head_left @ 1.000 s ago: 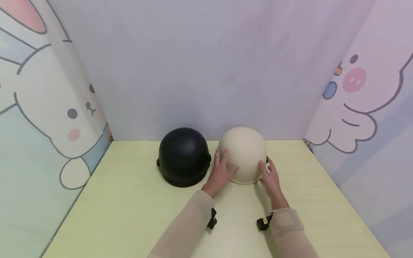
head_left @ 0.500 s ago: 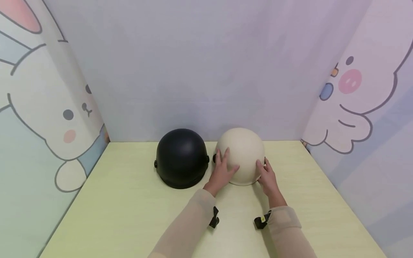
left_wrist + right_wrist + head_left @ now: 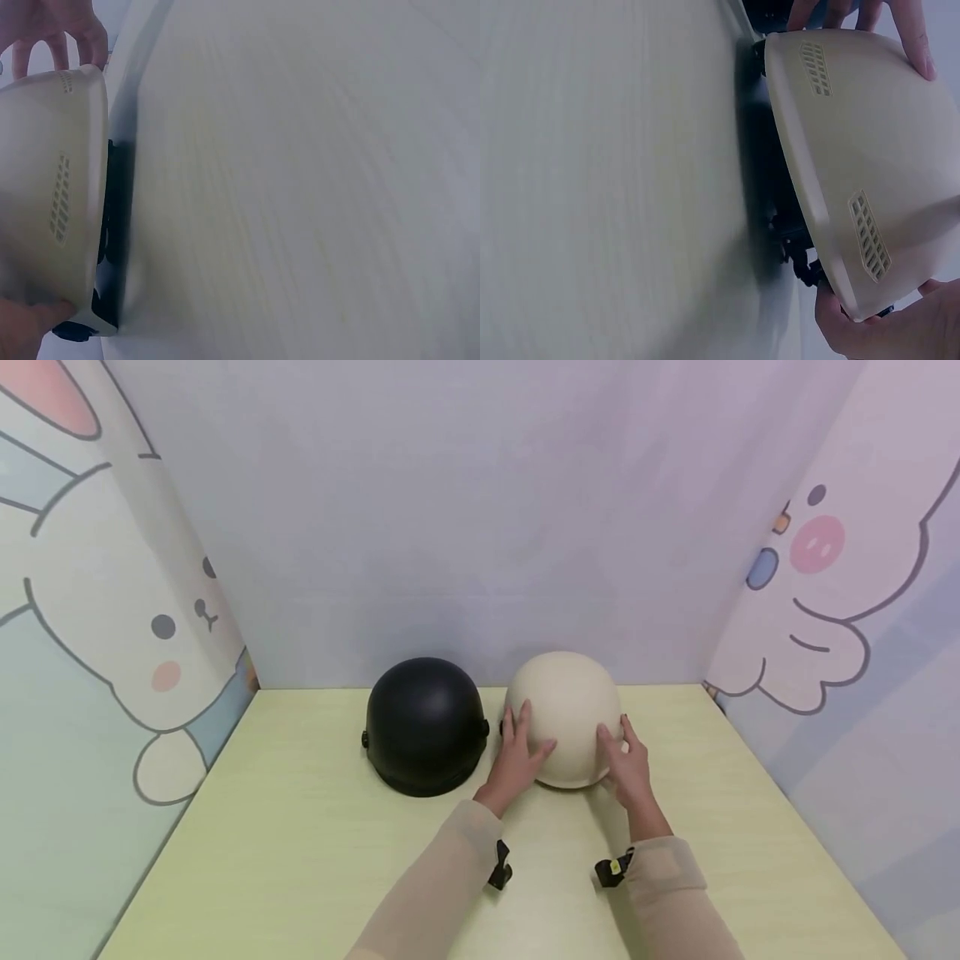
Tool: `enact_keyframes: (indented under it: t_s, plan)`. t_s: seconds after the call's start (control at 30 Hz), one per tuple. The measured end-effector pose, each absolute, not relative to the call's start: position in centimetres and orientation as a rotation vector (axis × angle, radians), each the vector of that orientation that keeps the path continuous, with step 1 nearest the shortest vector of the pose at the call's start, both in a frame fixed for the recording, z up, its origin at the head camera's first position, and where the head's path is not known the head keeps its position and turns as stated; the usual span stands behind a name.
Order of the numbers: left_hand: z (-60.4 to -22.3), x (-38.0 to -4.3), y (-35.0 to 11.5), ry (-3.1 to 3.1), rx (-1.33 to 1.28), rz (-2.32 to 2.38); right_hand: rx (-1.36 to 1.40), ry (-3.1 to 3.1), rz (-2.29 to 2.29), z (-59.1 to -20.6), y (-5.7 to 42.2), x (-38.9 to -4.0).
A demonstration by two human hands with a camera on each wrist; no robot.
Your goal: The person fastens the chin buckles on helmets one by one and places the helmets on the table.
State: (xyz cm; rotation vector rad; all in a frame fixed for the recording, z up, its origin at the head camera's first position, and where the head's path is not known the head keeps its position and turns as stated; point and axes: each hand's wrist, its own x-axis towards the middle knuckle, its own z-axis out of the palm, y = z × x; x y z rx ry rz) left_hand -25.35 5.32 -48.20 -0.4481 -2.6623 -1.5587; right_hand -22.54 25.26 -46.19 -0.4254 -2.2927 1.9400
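A smooth cream helmet (image 3: 566, 693) stands dome up toward the back of the table, between my two hands. My left hand (image 3: 516, 766) spreads its fingers and thumb round the helmet's left side. On the opposite side my right hand (image 3: 628, 768) grips the lower edge, its thumb on the shell and its fingers round the side. In the right wrist view, vent grilles (image 3: 870, 236) show on the shell, with dark fittings (image 3: 791, 240) under the rim close over the tabletop. The left wrist view shows the rim (image 3: 96, 172) from the other side.
Just left of the cream helmet sits a black helmet (image 3: 426, 727) with small side knobs. The pale yellow table (image 3: 300, 860) ends at a lilac back wall (image 3: 465, 510). Side panels with cartoon animals, such as a rabbit (image 3: 112, 593), flank it.
The cream helmet rises very slightly between both hands, and a dark line now shows under its front rim. The black helmet stays put; the head view shifts a little.
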Motion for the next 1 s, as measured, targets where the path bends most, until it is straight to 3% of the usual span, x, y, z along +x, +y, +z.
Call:
enact_keyframes:
  t_s: [1.0]
  plan:
    - [-47.7,-23.2,6.4,-2.377,-0.269,-1.914,-0.319,-2.252,1.488,-41.8,23.2,-22.0]
